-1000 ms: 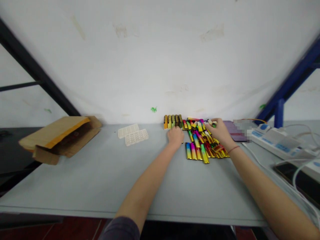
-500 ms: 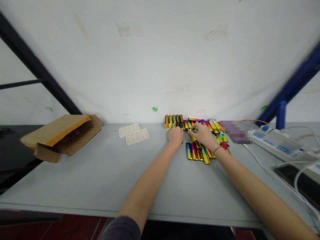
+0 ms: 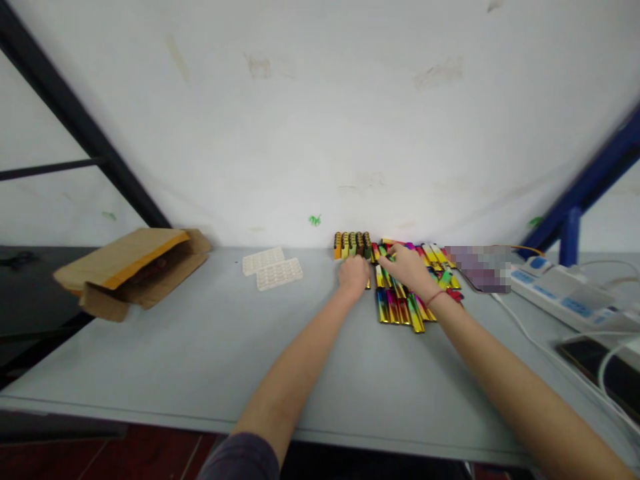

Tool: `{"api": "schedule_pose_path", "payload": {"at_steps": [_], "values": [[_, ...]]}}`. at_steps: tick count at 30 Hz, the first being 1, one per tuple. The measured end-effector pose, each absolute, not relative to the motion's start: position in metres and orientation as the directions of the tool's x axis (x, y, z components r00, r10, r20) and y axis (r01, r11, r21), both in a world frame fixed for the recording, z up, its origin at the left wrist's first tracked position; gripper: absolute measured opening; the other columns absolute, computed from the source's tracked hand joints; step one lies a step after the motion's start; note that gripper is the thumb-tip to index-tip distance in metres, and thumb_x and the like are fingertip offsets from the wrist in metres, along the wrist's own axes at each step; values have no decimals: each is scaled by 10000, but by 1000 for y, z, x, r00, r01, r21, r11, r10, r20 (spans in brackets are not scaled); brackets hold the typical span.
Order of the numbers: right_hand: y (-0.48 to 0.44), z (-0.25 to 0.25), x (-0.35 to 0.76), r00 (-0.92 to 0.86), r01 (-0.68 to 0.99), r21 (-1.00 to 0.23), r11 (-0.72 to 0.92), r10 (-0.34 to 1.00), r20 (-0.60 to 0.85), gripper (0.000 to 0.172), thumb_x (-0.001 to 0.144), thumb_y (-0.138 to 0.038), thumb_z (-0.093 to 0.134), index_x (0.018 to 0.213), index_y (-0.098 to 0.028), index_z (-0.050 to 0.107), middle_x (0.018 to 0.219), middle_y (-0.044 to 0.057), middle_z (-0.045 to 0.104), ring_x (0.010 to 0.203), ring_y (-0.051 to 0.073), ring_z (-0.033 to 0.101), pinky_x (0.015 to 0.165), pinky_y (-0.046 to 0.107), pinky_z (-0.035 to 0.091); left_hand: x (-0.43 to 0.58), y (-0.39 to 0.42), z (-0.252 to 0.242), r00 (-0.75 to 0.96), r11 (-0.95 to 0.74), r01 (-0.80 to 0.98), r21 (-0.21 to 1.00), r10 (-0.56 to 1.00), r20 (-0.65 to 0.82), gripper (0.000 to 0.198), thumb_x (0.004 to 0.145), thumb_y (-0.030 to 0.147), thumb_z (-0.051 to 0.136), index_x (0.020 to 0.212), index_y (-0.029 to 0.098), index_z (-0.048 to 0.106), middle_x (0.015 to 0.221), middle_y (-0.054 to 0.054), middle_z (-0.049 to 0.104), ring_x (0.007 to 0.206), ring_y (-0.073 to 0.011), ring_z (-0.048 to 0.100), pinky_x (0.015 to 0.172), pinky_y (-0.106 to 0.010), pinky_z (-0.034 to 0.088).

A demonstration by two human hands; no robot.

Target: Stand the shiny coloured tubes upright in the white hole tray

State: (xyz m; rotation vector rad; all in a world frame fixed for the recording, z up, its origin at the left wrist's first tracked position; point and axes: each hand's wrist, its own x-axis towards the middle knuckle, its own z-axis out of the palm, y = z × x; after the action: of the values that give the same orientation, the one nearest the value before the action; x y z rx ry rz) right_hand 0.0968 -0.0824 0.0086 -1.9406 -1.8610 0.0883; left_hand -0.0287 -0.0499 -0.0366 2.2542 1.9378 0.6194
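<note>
A heap of shiny multicoloured lighters (image 3: 400, 307) lies on the grey table (image 3: 200, 360) near the wall. A short row of upright lighters (image 3: 353, 244) stands at the heap's left end. My left hand (image 3: 354, 275) rests curled just in front of that row, its fingers hidden from me. My right hand (image 3: 407, 267) reaches over the heap with fingers pinched on a green lighter (image 3: 387, 256) right beside the row.
Two white plastic trays (image 3: 273, 269) lie left of the lighters. An open cardboard box (image 3: 130, 267) sits at the far left. White power strips (image 3: 555, 293), cables and a dark phone (image 3: 600, 363) occupy the right side. A white wall stands behind.
My right hand has moved left from the heap's far right end to the upright row, carrying a lighter. The left hand has stayed put.
</note>
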Motion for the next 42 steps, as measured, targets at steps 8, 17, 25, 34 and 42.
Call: {"api": "schedule_pose_path", "payload": {"at_steps": [8,17,25,34,42], "values": [[-124,20,174,69,500,-866,-34,998,0,294,838,-399,498,786,-149,644,571,7,521,486,108,444,440,214,365,-78,-60,-35,515,-601,720,346,798,314,208,881,183,562,1061,170,665,1118,-65,639,1071,-182,587,979,-275,434],[-125,11,188,259,631,-765,-128,964,52,406,793,-300,548,1133,-96,636,755,67,650,632,153,575,527,230,448,-82,-69,-49,643,-732,663,159,665,379,235,912,294,564,1076,133,614,1057,-101,597,989,-218,586,924,-342,465],[-120,-18,194,236,884,-464,-58,913,334,424,800,-383,611,1145,-137,598,1016,127,703,900,253,656,754,330,475,-79,-77,-49,558,-676,710,198,712,426,277,931,309,527,1162,163,573,1146,-94,571,1090,-223,541,987,-363,418],[-115,-24,174,153,982,-153,-109,936,316,365,926,-367,385,915,-150,679,857,137,710,789,251,653,660,304,403,-68,-120,-40,837,-915,384,124,401,373,527,863,576,562,1305,291,533,1385,-79,455,1292,-252,383,1090,-392,298],[-117,-23,177,-4,990,-127,59,918,397,324,892,-257,409,804,-133,695,877,127,708,838,228,630,772,304,409,-39,-131,-42,848,-898,434,73,435,302,366,953,479,462,1294,373,541,1451,-30,416,1348,-268,340,1099,-488,248]]}}
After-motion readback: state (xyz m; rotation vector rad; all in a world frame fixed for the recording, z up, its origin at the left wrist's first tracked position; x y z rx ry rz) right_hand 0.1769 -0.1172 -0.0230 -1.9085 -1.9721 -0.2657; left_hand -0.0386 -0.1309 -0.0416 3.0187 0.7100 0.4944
